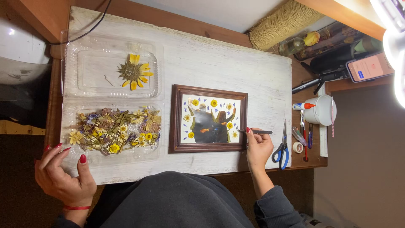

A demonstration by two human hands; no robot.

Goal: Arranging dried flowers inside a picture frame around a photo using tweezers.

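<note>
My right hand [258, 148] grips dark metal tweezers [255, 132], whose tip rests at the right edge of a brown wooden picture frame [175, 119] holding a photo ringed with pressed yellow and blue flowers. My left hand [63, 175] hovers with fingers apart by the near left corner of the white board, beside an open clear plastic clamshell box [71, 76]. Its near half holds a heap of dried flowers [116, 130]; the far half holds one dried sunflower [134, 71].
The white wooden board [219, 63] lies on a brown table. To the right are blue-handled scissors [282, 150], a white cup [321, 110], a glue bottle [303, 106], pens, a twine spool [280, 23], a phone [369, 67] and a bottle.
</note>
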